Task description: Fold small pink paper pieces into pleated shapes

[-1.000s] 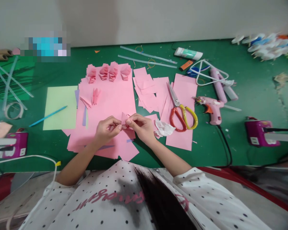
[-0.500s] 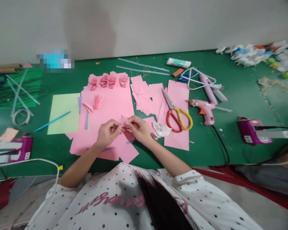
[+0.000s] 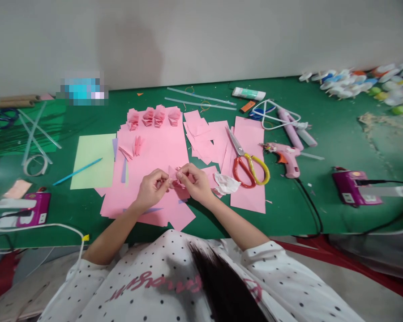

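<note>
Between my two hands is a small folded piece of pink paper (image 3: pixel 172 171), largely covered by the fingers. My left hand (image 3: pixel 153 187) pinches its left side between thumb and fingertips. On the other side, my right hand (image 3: pixel 195 181) is closed on the same piece with thumb and forefinger. Both hands hover over a stack of pink paper sheets (image 3: pixel 154 147). Several folded pink bundles (image 3: pixel 159 116) line the far edge of that stack. Nearer lie more folded pink strips (image 3: pixel 137 146). Loose pink squares (image 3: pixel 201 136) are spread to the right.
Scissors (image 3: pixel 245 161) with red and yellow handles rest on pink paper beside a crumpled white tissue (image 3: pixel 226 183). A pink glue gun (image 3: pixel 285 156) lies farther right. Purple power sockets (image 3: pixel 354 188) stand at both sides. A blue pencil (image 3: pixel 78 171) crosses a pale green sheet (image 3: pixel 90 152).
The whole view has shifted slightly, with the table lower in it. Both hands still pinch the folded paper; the fingers have moved only a little. At the right edge, a person's arm has left view.
</note>
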Tool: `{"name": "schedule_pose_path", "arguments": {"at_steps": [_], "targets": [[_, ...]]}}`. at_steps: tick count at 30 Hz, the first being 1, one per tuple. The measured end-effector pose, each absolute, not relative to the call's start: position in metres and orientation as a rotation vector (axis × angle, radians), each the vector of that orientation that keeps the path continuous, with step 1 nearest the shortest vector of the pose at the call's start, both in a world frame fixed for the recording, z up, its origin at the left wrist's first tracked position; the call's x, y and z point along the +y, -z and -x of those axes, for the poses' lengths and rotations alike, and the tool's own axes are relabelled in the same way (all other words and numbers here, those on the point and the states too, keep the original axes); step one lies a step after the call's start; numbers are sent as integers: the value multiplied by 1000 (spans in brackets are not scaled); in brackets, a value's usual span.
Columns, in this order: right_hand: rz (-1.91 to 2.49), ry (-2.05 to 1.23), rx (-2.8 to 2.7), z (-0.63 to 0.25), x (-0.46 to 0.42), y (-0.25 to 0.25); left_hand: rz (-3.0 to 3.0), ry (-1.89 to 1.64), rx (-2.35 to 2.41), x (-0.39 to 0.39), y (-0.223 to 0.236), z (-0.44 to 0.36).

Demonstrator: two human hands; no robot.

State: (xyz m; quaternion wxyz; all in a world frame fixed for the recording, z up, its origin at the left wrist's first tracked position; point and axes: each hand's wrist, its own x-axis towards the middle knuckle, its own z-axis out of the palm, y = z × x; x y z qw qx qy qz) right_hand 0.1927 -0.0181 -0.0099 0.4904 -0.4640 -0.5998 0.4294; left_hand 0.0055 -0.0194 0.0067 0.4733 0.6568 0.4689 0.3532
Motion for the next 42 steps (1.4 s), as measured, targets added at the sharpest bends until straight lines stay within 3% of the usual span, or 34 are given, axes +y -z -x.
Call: {"name": "schedule_pose_path", "arguments": {"at_steps": [10, 42], "targets": [[1116, -1110, -1405, -192, -16, 9, -1359, -869, 1023, -12, -11, -5], [1250, -1138, -1309, -188, -16, 4, -1408, -742, 1046, -13, -8, -8]]}}
